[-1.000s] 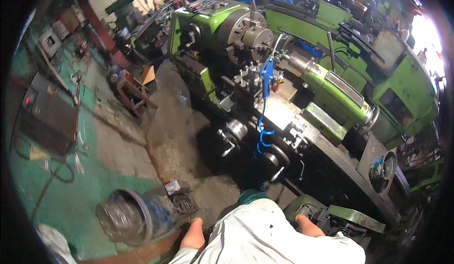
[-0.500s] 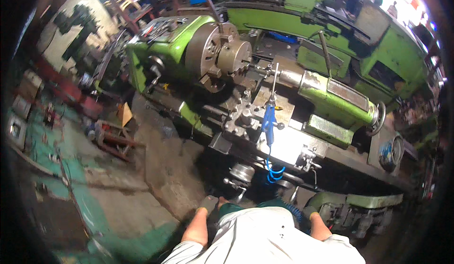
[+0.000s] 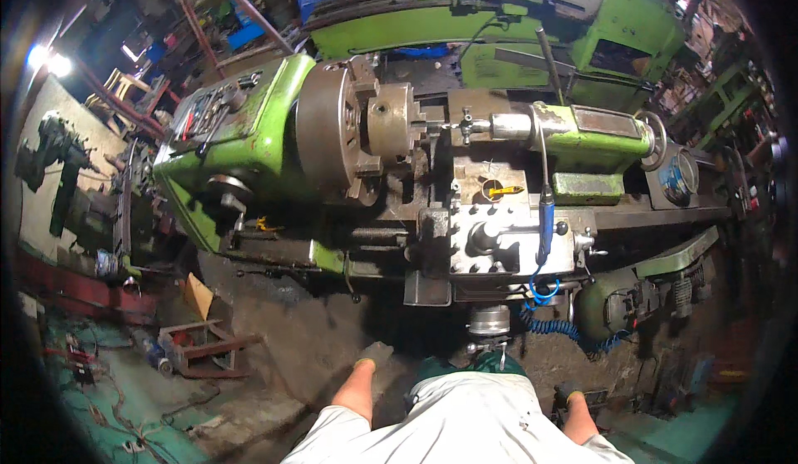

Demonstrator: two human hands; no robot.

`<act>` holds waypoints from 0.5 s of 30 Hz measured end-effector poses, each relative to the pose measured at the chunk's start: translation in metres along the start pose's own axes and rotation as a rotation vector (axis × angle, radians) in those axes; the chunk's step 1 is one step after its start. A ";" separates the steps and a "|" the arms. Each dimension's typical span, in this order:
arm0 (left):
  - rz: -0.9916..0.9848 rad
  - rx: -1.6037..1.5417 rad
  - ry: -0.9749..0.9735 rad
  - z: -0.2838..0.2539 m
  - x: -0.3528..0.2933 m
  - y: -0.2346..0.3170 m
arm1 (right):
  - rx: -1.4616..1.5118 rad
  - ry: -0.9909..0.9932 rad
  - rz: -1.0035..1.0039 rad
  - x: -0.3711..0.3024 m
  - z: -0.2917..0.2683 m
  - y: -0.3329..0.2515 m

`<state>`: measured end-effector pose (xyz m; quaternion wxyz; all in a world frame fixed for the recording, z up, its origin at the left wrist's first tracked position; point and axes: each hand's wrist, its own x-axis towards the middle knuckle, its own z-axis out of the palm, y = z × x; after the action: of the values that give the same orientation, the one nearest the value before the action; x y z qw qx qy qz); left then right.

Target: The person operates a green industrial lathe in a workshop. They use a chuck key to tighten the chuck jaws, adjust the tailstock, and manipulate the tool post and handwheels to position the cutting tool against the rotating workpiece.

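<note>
My left hand (image 3: 376, 354), in a dark grey glove, hangs low beside my body, away from the machine. On the other side is my right hand (image 3: 568, 392), also gloved and mostly lost against the dark floor. The fingers of both are too small and dim to read. In front of me stands a green lathe with a large chuck (image 3: 328, 132) and a tailstock (image 3: 573, 132). A blue air blow gun (image 3: 546, 230) with a long thin nozzle rests on the carriage, its coiled blue hose (image 3: 553, 326) hanging down. A yellow tool (image 3: 504, 190) lies near the tool post (image 3: 482, 236).
Hand tools lie on the headstock (image 3: 218, 119). A handwheel (image 3: 489, 321) juts out toward my waist. A round tub (image 3: 677, 177) stands beyond the tailstock, and a green-grey motor (image 3: 605, 308) sits low at the right. A reddish metal frame (image 3: 208, 348) stands on the floor at the left.
My view has turned and shifted, so the lathe now lies more level across the picture. Both arms still hang at my sides. The blow gun stays on the carriage.
</note>
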<state>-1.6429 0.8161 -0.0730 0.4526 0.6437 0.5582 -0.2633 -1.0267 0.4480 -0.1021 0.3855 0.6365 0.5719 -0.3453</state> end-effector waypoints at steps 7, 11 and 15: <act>-0.008 0.022 0.191 -0.035 -0.003 -0.023 | 0.235 0.120 0.323 -0.015 -0.004 -0.053; -0.074 -0.028 0.591 -0.106 -0.060 0.040 | 0.401 -0.094 0.411 0.023 -0.024 -0.010; 0.002 -0.186 1.056 -0.179 -0.073 0.071 | 0.900 0.541 0.644 0.020 -0.173 0.035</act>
<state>-1.6217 0.9410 0.0899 0.1653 0.6462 0.7303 0.1473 -0.9894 0.6090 -0.0363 0.0051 0.9426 0.2266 -0.2451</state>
